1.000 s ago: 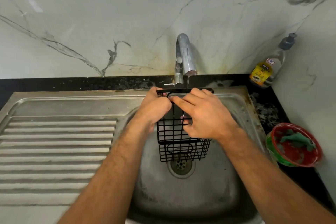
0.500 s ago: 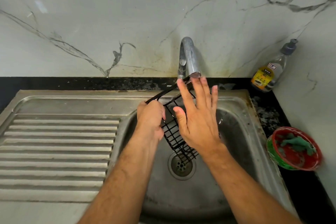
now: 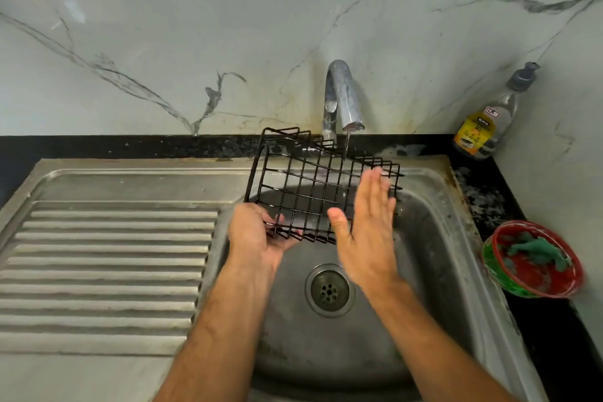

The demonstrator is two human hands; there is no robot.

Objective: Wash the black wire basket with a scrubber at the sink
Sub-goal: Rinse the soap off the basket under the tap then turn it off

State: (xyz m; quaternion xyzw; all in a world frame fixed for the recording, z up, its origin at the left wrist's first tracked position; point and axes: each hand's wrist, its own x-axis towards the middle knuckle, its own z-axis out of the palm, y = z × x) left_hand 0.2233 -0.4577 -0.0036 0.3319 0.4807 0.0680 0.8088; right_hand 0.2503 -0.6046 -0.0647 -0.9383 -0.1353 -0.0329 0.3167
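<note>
Basket: black wire basket (image 3: pixel 313 186) tilted above the sink (image 3: pixel 434 238), centre of frame, under the tap (image 3: pixel 342 98) and its thin stream.
Left hand: left hand (image 3: pixel 257 235) grips the basket's lower left corner.
Right hand: right hand (image 3: pixel 368 222) flat, fingers straight, against the basket's right side.
Scrubber: green scrubber (image 3: pixel 535 251) in the red bowl (image 3: pixel 567 281), right edge.

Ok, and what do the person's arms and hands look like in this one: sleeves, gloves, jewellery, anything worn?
Both forearms are bare as far as the frame shows, with dark hair on them. The left hand and right hand wear no gloves. No watch, bracelet or ring is visible.
</note>
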